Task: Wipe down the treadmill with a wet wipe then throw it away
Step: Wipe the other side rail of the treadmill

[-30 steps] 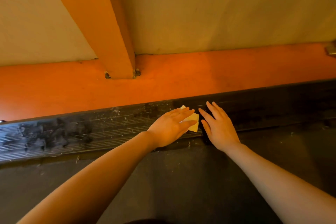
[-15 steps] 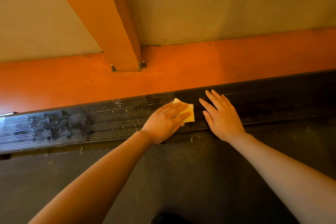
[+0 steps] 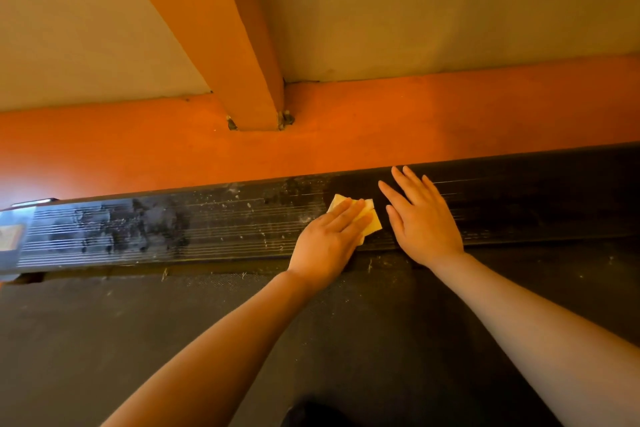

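A folded pale wet wipe [image 3: 372, 224] lies flat on the treadmill's black ribbed side rail [image 3: 173, 225]. My left hand [image 3: 329, 241] presses it down with straight fingers, covering most of it. Just to its right, my right hand [image 3: 420, 218] rests flat on the same rail, fingers spread, holding nothing. The rail left of the wipe is dusty and speckled; to the right of my hands it looks darker and cleaner. The dark treadmill belt [image 3: 138, 340] runs below the rail, under my forearms.
An orange frame beam [image 3: 450, 114] runs along the far side of the rail, with an orange upright post [image 3: 221, 45] bolted to it. Beige floor [image 3: 450, 3] lies beyond. A rail end cap with a label [image 3: 10, 239] sits at the far left.
My left hand has slid the wipe a little to the left along the rail. My right hand stays flat beside it. The view has shifted slightly.
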### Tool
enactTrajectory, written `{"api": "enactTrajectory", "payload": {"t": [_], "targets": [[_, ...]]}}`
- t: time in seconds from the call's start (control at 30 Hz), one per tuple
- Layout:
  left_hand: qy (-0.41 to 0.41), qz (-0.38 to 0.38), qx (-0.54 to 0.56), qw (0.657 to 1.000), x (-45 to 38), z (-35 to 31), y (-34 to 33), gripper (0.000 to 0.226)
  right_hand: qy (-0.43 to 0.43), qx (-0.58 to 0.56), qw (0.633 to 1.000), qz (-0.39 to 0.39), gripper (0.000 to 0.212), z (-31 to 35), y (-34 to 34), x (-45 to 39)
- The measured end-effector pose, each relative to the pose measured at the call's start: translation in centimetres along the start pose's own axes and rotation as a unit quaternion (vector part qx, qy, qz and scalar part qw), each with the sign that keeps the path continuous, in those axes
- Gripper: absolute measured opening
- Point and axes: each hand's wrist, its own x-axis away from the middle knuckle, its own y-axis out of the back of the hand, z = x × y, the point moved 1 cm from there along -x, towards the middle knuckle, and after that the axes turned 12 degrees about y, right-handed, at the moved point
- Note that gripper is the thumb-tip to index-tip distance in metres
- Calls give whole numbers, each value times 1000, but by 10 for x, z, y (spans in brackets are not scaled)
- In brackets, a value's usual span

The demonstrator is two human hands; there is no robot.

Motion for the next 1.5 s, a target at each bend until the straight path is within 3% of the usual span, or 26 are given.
{"api": "enactTrajectory", "payload": {"t": [0.13,0.27,0.4,0.6,0.8,1.13,1.5], "targets": [[-14,-17,-17,1000,19,-6,-6,62,-4,5,1000,-1,45,0,0,0],[-34,-29,-34,998,15,2,-8,50,-2,-1,1000,-1,52,1,1,0],[20,-56,-29,998,-3,11,-1,48,-3,-1,1000,-2,43,2,1,0],[56,-42,20,997,-6,7,1,48,-19,-4,1000,-11,48,14,-2,-5],[68,-57,-14,996,20,4,-9,47,-35,-11,999,-23,45,29,-10,-20],[161,5,21,987,-19,13,3,54,-33,-27,998,-54,43,29,-13,-16],[141,5,2,990,27,9,-3,55,-35,-17,998,-59,42,30,-14,-16]]}}
